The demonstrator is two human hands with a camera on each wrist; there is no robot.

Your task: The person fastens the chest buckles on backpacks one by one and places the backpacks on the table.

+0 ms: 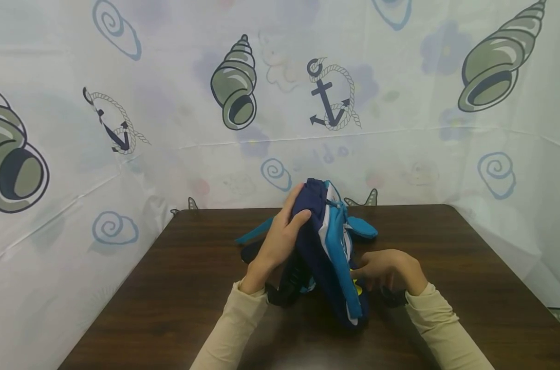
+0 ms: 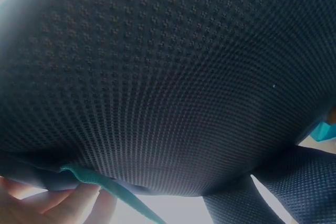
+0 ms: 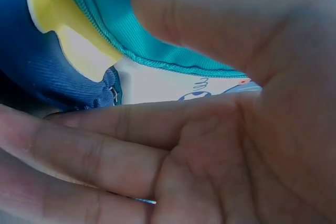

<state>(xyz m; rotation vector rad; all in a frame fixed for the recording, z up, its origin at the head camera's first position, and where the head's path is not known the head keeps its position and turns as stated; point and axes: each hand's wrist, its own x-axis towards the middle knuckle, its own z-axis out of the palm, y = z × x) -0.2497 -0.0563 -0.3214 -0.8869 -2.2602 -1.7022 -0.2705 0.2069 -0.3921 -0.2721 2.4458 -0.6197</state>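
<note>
A child's backpack (image 1: 313,254), navy with a teal zipped front, stands tilted on the table. My left hand (image 1: 280,239) grips its upper back edge, thumb on the near side. The left wrist view is filled by its dark mesh back panel (image 2: 168,87), with the left fingers (image 2: 71,203) at the lower left beside a teal strip. My right hand (image 1: 391,267) is at the bag's front, low on the right. In the right wrist view its thumb (image 3: 199,11) touches the teal panel, and its fingers extend below, near a yellow patch (image 3: 68,30).
The bag stands on a dark brown wooden table (image 1: 169,308). Teal flaps (image 1: 363,227) stick out from its sides, and black straps (image 1: 291,277) hang behind it. A pale curtain (image 1: 178,77) printed with shells and anchors surrounds the table's far side and flanks.
</note>
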